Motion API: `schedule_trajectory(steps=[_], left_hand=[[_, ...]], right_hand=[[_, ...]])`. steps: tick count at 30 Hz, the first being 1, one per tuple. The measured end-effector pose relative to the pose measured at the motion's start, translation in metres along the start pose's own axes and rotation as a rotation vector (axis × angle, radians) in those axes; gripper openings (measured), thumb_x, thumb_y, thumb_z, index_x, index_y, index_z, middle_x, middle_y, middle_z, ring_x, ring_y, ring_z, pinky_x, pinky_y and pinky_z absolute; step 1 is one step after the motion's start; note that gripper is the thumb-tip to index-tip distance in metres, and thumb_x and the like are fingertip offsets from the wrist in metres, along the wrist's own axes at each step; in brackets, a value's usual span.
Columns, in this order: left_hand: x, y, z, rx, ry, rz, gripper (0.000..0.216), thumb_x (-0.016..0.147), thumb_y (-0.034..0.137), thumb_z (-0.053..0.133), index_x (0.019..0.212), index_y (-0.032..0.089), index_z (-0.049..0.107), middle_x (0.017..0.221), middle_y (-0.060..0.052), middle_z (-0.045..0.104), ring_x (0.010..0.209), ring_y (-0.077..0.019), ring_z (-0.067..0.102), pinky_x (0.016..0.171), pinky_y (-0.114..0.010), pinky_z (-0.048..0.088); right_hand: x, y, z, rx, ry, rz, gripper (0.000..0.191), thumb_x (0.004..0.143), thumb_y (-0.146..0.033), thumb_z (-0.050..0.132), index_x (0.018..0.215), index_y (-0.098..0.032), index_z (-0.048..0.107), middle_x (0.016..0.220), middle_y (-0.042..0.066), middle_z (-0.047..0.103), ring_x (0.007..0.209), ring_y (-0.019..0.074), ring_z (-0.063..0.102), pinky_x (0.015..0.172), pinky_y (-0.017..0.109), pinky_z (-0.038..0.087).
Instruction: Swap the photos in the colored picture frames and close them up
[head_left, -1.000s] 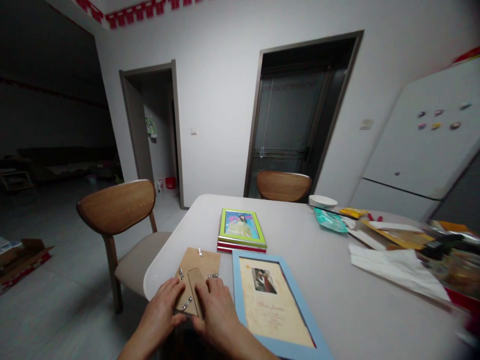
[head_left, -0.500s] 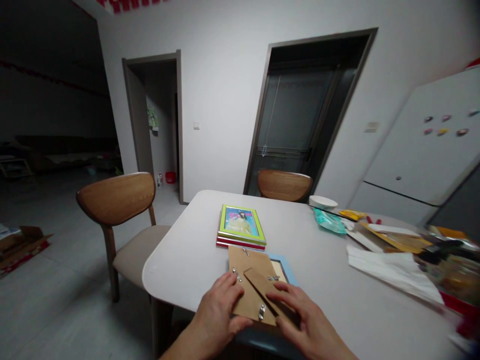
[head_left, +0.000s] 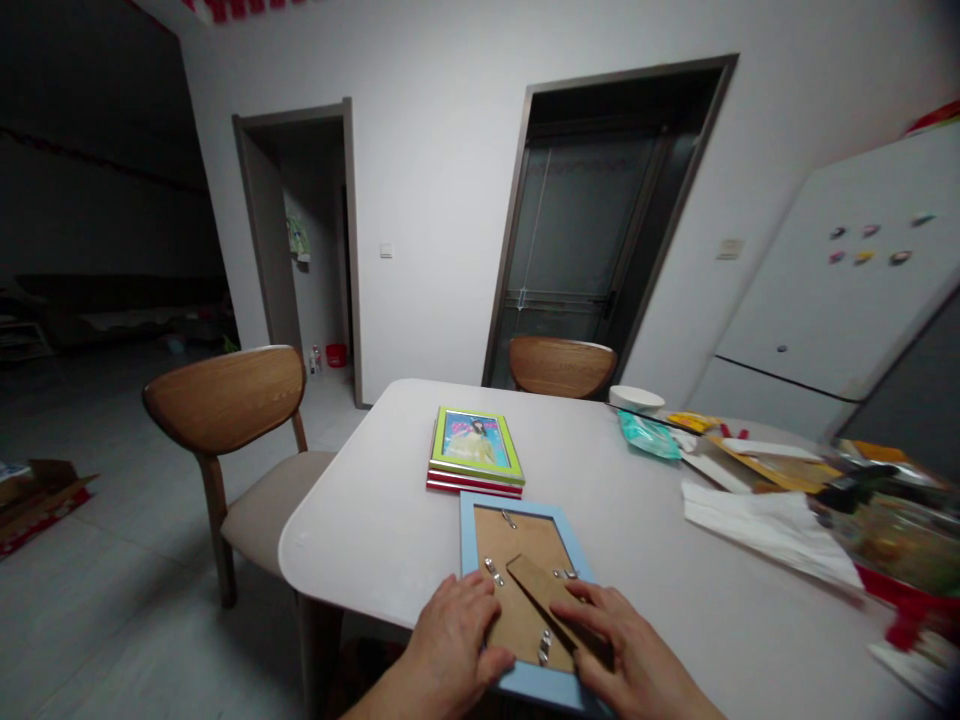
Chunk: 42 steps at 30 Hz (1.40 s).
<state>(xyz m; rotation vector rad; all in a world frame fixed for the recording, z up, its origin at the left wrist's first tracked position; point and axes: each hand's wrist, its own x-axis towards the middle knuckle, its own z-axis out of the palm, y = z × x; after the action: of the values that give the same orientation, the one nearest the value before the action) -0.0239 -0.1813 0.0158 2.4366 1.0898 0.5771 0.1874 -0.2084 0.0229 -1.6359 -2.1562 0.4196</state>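
A light blue picture frame [head_left: 469, 530] lies face down on the table near me. Its brown backing board [head_left: 521, 540] sits within the frame's opening, with small metal clips and a slanting stand leg [head_left: 551, 595] on it. My left hand [head_left: 454, 640] is closed at the board's left edge, fingertips together on top and thumb lower down, over the frame's near left corner. My right hand [head_left: 626, 640] pinches the stand leg between thumb and fingers, at the board's right side. Just beyond lies a stack of picture frames [head_left: 476, 443], a lime-green one on top.
On the white table [head_left: 360, 520], to the right, are a white bowl [head_left: 636, 400], a teal packet [head_left: 649, 435], white paper [head_left: 765, 525] and mixed clutter. Wooden chairs stand at the left [head_left: 225, 400] and the far side [head_left: 562, 367].
The backing board, which lay over the blue frame and covered its left side, now sits inside the frame's opening. Both hands have stayed on it. The view has shifted slightly.
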Motion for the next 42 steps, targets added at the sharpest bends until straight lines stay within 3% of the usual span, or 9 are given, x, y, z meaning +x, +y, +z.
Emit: schedule_trajectory(steps=[6, 14, 23, 26, 29, 33, 38, 42], left_hand=[[0.0, -0.002, 0.002, 0.04, -0.036, 0.025, 0.05, 0.057, 0.048, 0.068, 0.095, 0.019, 0.052, 0.121, -0.007, 0.046, 0.114, -0.0233, 0.037, 0.099, -0.044, 0.019], [-0.003, -0.01, 0.008, 0.035, -0.015, 0.02, 0.04, 0.057, 0.043, 0.07, 0.085, 0.021, 0.052, 0.12, -0.004, 0.047, 0.112, -0.0192, 0.039, 0.1, -0.041, 0.016], [-0.008, -0.009, 0.003, 0.042, -0.002, 0.02, 0.035, 0.058, 0.039, 0.071, 0.081, 0.02, 0.053, 0.116, -0.004, 0.05, 0.111, -0.018, 0.041, 0.099, -0.038, 0.02], [-0.009, -0.009, 0.004, 0.033, 0.014, 0.018, 0.034, 0.058, 0.037, 0.071, 0.082, 0.02, 0.053, 0.116, -0.004, 0.051, 0.111, -0.0178, 0.041, 0.1, -0.038, 0.019], [-0.009, -0.011, 0.005, 0.019, 0.002, 0.019, 0.036, 0.057, 0.037, 0.071, 0.083, 0.02, 0.053, 0.119, -0.005, 0.049, 0.113, -0.0188, 0.039, 0.1, -0.04, 0.018], [-0.009, -0.012, 0.005, 0.014, -0.01, 0.008, 0.036, 0.059, 0.036, 0.07, 0.085, 0.02, 0.053, 0.121, -0.005, 0.047, 0.115, -0.0188, 0.037, 0.101, -0.04, 0.016], [-0.009, -0.012, 0.006, 0.002, 0.0, 0.001, 0.036, 0.058, 0.035, 0.07, 0.085, 0.019, 0.053, 0.12, -0.005, 0.049, 0.114, -0.019, 0.038, 0.101, -0.041, 0.017], [-0.009, -0.012, 0.008, 0.006, -0.001, 0.0, 0.034, 0.06, 0.035, 0.069, 0.085, 0.019, 0.053, 0.12, -0.005, 0.048, 0.114, -0.02, 0.037, 0.101, -0.042, 0.016]], right_hand=[[0.006, -0.001, 0.009, -0.103, 0.058, -0.056, 0.038, 0.064, -0.017, 0.044, 0.098, -0.024, 0.06, 0.108, 0.007, 0.053, 0.099, 0.0213, 0.048, 0.086, 0.036, 0.036], [0.004, -0.013, 0.02, -0.204, 0.059, -0.245, 0.028, 0.079, -0.031, 0.04, 0.101, -0.031, 0.057, 0.12, 0.004, 0.045, 0.11, 0.0229, 0.038, 0.089, 0.041, 0.032], [-0.004, -0.026, 0.011, -0.226, -0.013, -0.336, 0.029, 0.079, -0.034, 0.041, 0.104, -0.03, 0.054, 0.116, 0.003, 0.049, 0.105, 0.0201, 0.041, 0.087, 0.037, 0.033], [-0.001, -0.02, 0.01, -0.209, 0.003, -0.286, 0.031, 0.08, -0.036, 0.039, 0.108, -0.029, 0.052, 0.116, 0.003, 0.049, 0.104, 0.0194, 0.042, 0.087, 0.035, 0.033], [0.011, -0.004, 0.012, -0.219, 0.132, -0.107, 0.035, 0.082, -0.031, 0.034, 0.11, -0.02, 0.052, 0.109, 0.009, 0.052, 0.099, 0.0196, 0.045, 0.084, 0.033, 0.035], [0.035, 0.017, 0.012, -0.273, 0.199, 0.092, 0.031, 0.079, -0.025, 0.036, 0.095, -0.016, 0.06, 0.091, 0.01, 0.055, 0.085, 0.0192, 0.048, 0.076, 0.03, 0.037], [0.056, 0.023, 0.013, -0.289, 0.178, 0.088, 0.029, 0.078, -0.021, 0.037, 0.073, -0.018, 0.065, 0.078, 0.007, 0.054, 0.079, 0.0173, 0.046, 0.07, 0.025, 0.036], [0.059, 0.02, 0.013, -0.28, 0.181, 0.088, 0.027, 0.077, -0.019, 0.037, 0.07, -0.017, 0.063, 0.079, 0.007, 0.054, 0.078, 0.0171, 0.046, 0.07, 0.025, 0.035]])
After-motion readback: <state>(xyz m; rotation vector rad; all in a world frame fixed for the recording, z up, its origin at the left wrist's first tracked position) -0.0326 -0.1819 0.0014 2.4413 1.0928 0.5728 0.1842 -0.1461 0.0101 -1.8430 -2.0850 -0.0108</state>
